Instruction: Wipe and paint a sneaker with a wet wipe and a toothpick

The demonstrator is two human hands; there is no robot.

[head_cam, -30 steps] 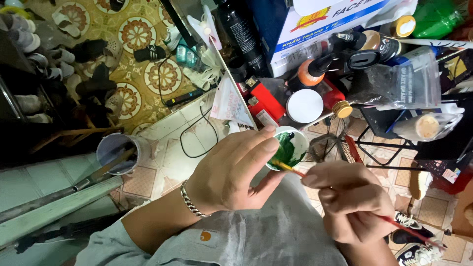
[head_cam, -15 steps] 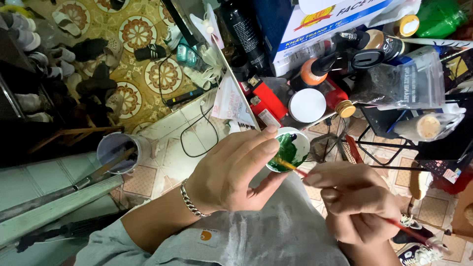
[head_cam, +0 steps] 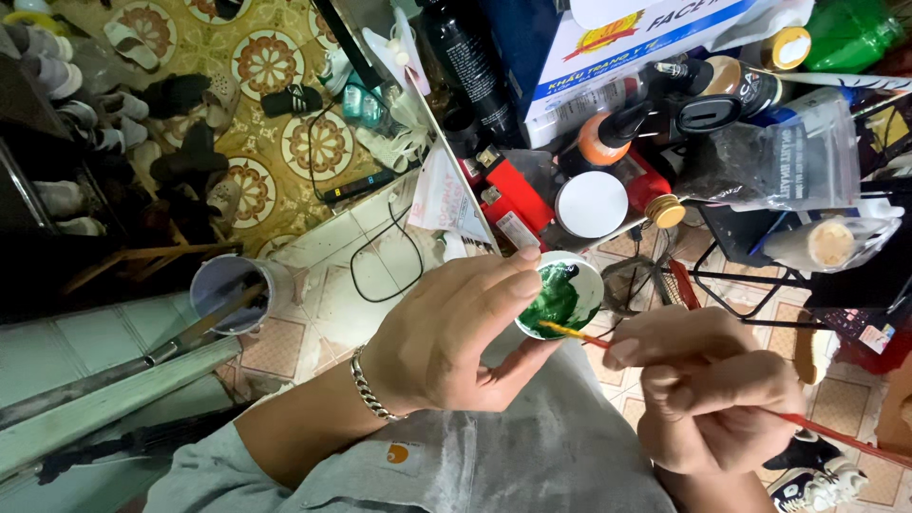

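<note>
**Green paint dish held in one hand, brush in the other**

Head view: the left hand gripped a small white dish smeared with green paint, thumb and fingers closed around its rim, just above the grey cloth on the lap. The right hand was closed around a thin red-handled brush, whose yellowish tip touched the dish's lower edge. A chain bracelet circled the left wrist. Behind the dish stood a round white lid among cluttered bottles.
</note>
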